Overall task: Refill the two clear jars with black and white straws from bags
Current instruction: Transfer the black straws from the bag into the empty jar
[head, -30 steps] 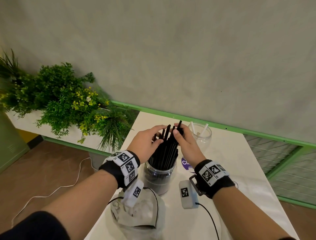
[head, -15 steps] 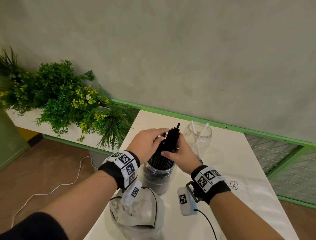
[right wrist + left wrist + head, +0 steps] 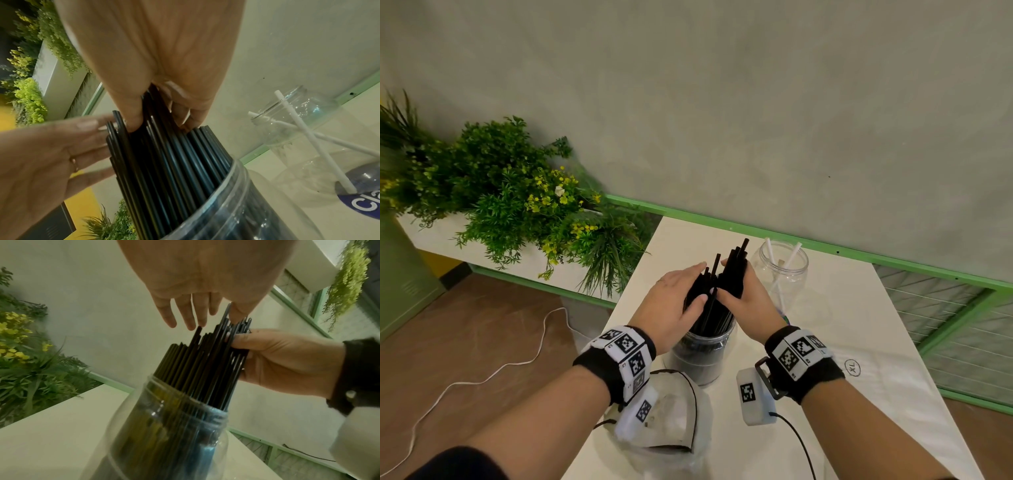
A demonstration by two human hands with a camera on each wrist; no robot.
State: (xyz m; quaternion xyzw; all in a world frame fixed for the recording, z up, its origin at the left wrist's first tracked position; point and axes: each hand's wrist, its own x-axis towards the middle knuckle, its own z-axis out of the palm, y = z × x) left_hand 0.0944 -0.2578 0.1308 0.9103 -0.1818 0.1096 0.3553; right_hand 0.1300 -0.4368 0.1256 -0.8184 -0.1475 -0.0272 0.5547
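A clear jar (image 3: 702,353) stands near the table's left edge, packed with black straws (image 3: 736,257) that stick out of its mouth. My right hand (image 3: 736,291) grips the upper part of the bundle from the right, thumb in front and fingers curled round the back (image 3: 189,116). My left hand (image 3: 688,287) lies flat against the bundle's left side with straight fingers (image 3: 185,313). Behind and to the right stands a second clear jar (image 3: 782,274) holding two white straws (image 3: 770,251).
A crumpled clear plastic bag (image 3: 671,421) lies on the white table (image 3: 859,325) just in front of the black-straw jar. A flat white bag marked XL (image 3: 854,368) lies to the right. A planter of greenery (image 3: 510,198) stands left, a green rail (image 3: 893,263) behind.
The splayed black straws have been drawn into a tighter bundle. My right hand has turned and wrapped round it, and my left hand has flattened against its left side.
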